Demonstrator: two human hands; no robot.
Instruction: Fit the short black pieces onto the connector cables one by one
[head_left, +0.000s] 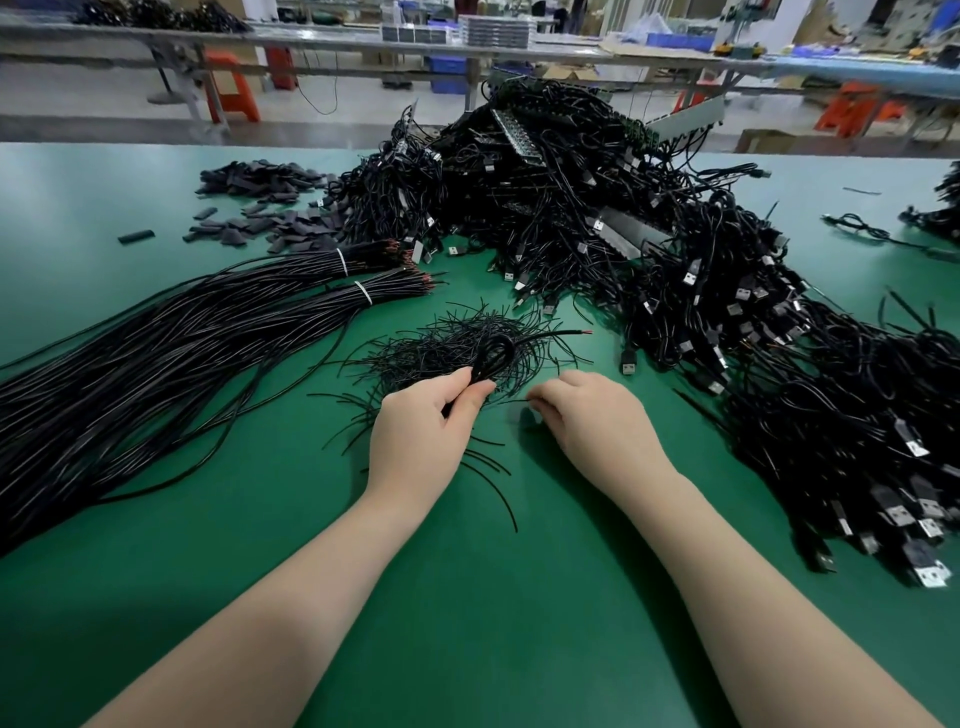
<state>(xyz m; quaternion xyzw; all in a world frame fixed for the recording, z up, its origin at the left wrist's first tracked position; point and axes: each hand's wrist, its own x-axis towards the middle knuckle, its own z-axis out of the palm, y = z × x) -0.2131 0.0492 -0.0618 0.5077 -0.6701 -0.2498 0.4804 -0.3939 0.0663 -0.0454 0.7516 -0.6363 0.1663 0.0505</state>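
My left hand (423, 423) grips a looped black cable (493, 356) between thumb and fingers; the cable's stripped end points right, past the loop. Just beyond it lies a heap of thin short black pieces (452, 340), with a few strays in front of the hands. My right hand (592, 415) hovers low over the mat, fingers curled, pinching one thin black piece (517, 400) at its tip. The two hands are a short gap apart.
Long black cable bundles (171, 353) tied with white bands lie at left. A big pile of USB connector cables (701, 280) fills the right and back. Flat black sleeves (265, 205) lie far left. The green mat (467, 597) carries my forearms.
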